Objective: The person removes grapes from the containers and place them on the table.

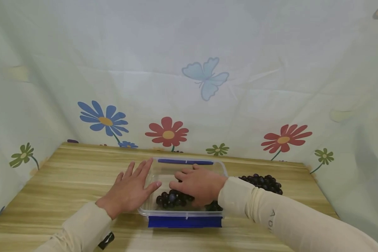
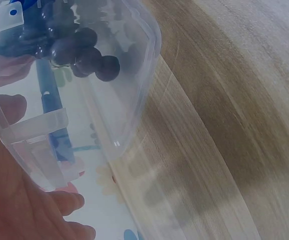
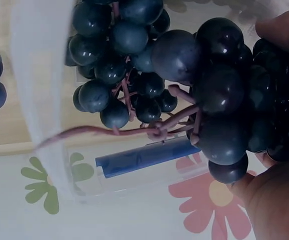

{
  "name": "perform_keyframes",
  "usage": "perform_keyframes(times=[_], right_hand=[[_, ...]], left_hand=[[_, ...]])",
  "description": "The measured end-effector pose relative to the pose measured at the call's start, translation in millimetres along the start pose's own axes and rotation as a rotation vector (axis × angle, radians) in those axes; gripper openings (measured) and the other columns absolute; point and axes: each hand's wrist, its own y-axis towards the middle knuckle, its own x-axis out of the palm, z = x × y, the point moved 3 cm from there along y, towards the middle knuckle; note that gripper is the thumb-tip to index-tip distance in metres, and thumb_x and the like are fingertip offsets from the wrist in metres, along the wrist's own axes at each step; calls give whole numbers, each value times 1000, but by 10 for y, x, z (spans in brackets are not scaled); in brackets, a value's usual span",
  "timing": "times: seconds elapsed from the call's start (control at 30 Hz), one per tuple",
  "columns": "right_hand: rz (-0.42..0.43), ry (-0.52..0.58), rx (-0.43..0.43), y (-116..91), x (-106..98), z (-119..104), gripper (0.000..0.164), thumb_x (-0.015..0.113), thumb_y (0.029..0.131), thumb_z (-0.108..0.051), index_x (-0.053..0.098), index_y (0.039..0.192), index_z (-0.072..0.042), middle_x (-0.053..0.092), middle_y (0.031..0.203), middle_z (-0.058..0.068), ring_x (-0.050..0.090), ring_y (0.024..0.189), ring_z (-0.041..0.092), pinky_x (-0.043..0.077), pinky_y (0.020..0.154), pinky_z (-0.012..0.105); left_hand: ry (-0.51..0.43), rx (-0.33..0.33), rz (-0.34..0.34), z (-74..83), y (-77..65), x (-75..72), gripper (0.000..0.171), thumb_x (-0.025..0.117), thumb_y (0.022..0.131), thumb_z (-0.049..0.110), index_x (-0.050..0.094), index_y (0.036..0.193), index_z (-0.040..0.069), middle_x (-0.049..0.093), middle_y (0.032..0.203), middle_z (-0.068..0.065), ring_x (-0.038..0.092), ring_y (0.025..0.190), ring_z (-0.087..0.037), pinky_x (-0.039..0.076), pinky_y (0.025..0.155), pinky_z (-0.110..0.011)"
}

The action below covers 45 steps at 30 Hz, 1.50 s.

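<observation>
A clear plastic food container [image 1: 224, 170] with blue latch flaps stands on the table. Inside it on the left, my right hand [image 1: 201, 183] grips a bunch of dark grapes [image 3: 222, 90], its fingers and thumb around the berries. A second grape bunch [image 3: 109, 60] with reddish stems is at the container's right side, partly hidden by my wrist in the head view. My left hand [image 1: 127, 192] rests at the left rim, fingers straight and spread, thumb reaching over the edge. Through the wall, the left wrist view shows hanging berries [image 2: 87, 60].
To the right of the container, another heap of dark grapes [image 1: 263, 182] lies on the wood-grain table [image 1: 82, 171], partly behind my right sleeve [image 1: 271, 210]. One blue flap [image 1: 185, 222] hangs down at the front. A flowered curtain [image 1: 138, 87] surrounds the table at the back and sides.
</observation>
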Motion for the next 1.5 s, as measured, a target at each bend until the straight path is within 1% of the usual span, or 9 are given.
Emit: perform_keyframes(times=[0.17,0.27,0.4,0.53,0.7,0.83,1.07,1.33,1.5], right_hand=[[-10,15,18,-61,-27,37,61,80,90,-49,47,137,-29,58,133,-4,60,125,18,53,108,45],[-20,29,40,-96,-41,59,63,81,89,-49,46,137,-30,58,135,-3,60,128,19,52,111,47],[-25,45,58,-131,-56,82,65,82,89,-47,45,140,-30,56,141,-2,57,131,20,50,114,49],[-11,33,65,-179,-77,98,66,81,90,-47,45,143,-30,54,144,-2,57,130,19,51,110,47],[2,6,77,-231,-99,137,68,79,89,-51,45,144,-30,54,146,0,56,130,20,52,109,45],[17,26,88,-286,-125,168,66,80,90,-48,46,144,-29,55,144,1,56,131,22,51,109,47],[39,33,89,-380,-174,221,62,80,91,-39,46,141,-26,56,136,2,56,123,23,51,107,48],[66,17,88,-515,-223,287,58,77,93,-33,46,141,-24,55,136,3,56,120,23,52,103,47],[77,53,102,-596,-228,345,61,79,92,-32,46,143,-25,56,136,2,55,121,23,50,104,49]], left_hand=[[-2,-4,0,-10,13,13,88,37,104,70,10,169,18,22,173,-20,10,158,-57,14,119,-82],[-8,-4,-1,-11,13,22,87,38,104,69,10,169,18,22,173,-20,10,158,-57,13,118,-82],[-4,-4,0,-19,5,26,89,34,103,73,10,169,19,22,173,-20,10,158,-57,13,118,-82],[-3,-1,4,-23,0,14,92,32,101,76,10,170,19,22,173,-20,10,158,-57,13,119,-82],[-1,0,2,-20,1,10,91,32,102,76,10,169,19,22,173,-21,10,158,-57,13,119,-82],[-4,1,-2,-12,4,8,91,32,102,75,10,169,18,22,173,-21,10,158,-57,13,119,-82],[3,-7,-4,-29,9,16,92,31,102,76,9,170,18,21,173,-21,9,158,-58,13,119,-82],[-8,-7,2,-28,10,-3,91,32,102,75,9,170,18,20,174,-21,8,158,-58,13,118,-83],[-11,-9,-6,-6,6,7,91,32,102,75,9,169,18,20,174,-21,8,158,-58,13,118,-83]])
